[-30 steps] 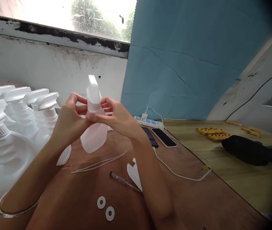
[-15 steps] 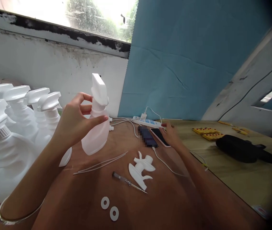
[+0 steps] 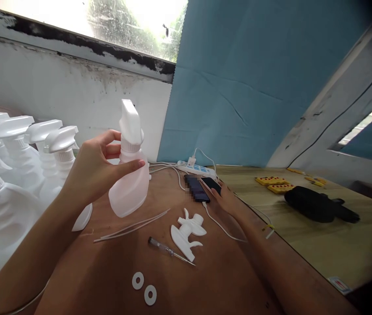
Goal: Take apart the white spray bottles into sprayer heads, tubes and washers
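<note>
My left hand is closed round the neck of a translucent white spray bottle with a white trigger head, held nearly upright above the brown tabletop. Across the table, my right hand grips the near right edge of a pale-rimmed smartphone, thumb by its screen and the other fingers partly hidden. Beside that phone lies a second dark phone, partly pixelated, with a white cable. Between my arms are loose white trigger sprayer heads, a screwdriver, thin white tubes and two white washers.
Several white spray bottles crowd the left side. A white power strip with a plugged-in charger sits by the wall. On the wooden table to the right are yellow blocks and a black object.
My right hand has shifted down from beside the power strip and closed on the pale-rimmed phone's edge. My left hand still holds the bottle. The whole view has turned slightly right.
</note>
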Available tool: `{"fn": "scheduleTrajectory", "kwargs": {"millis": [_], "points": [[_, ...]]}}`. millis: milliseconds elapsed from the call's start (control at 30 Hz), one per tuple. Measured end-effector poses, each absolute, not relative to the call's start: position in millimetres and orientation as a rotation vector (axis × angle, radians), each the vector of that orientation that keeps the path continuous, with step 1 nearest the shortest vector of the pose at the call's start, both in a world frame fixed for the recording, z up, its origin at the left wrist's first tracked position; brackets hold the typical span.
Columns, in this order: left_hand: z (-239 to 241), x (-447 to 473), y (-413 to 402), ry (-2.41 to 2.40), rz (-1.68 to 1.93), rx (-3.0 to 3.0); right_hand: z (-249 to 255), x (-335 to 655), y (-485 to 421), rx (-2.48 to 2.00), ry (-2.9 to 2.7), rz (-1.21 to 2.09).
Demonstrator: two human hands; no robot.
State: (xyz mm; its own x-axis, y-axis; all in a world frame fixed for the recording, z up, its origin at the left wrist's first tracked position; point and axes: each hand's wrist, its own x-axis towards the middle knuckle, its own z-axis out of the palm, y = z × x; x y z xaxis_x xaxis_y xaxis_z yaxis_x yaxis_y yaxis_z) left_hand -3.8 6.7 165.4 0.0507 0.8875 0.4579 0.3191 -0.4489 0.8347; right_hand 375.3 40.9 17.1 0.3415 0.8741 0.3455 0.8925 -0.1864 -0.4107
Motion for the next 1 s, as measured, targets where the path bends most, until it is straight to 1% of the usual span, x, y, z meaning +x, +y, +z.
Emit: {"fn": "scheduleTrajectory", "kwargs": {"millis": [100,167,233,267,400,500,700,833,1000], "points": [[164.2,-5.3,5.5,1.116,1.437,1.734,35.4,330.5,31.3,-1.839,-1.628,-0.048],[162.7,-6.7,5.1,1.05,1.466,1.684,53.8,291.5,20.1,-1.665,-1.736,0.02],[161.5,-8.0,5.1,0.987,1.477,1.656,76.0,252.3,7.4,-1.332,-1.866,0.313],[161.1,-8.5,5.0,0.966,1.472,1.651,87.5,234.6,1.6,-1.247,-1.903,0.41],[161.1,-10.2,2.6,0.941,1.528,1.615,123.4,185.4,-11.1,-1.085,-1.913,0.661],[161.7,-9.8,-1.7,0.919,1.549,1.597,133.5,168.6,-11.8,-1.044,-1.934,0.742],[164.3,-6.5,-8.8,0.899,1.593,1.675,133.0,162.0,-13.6,-1.113,-1.936,0.556],[168.8,-5.6,-12.7,0.997,1.612,1.702,133.3,166.4,-15.4,-1.198,-1.932,0.404],[170.5,-1.5,-12.9,1.253,1.653,1.693,134.3,172.3,-13.9,-1.306,-1.963,-0.006]]}}
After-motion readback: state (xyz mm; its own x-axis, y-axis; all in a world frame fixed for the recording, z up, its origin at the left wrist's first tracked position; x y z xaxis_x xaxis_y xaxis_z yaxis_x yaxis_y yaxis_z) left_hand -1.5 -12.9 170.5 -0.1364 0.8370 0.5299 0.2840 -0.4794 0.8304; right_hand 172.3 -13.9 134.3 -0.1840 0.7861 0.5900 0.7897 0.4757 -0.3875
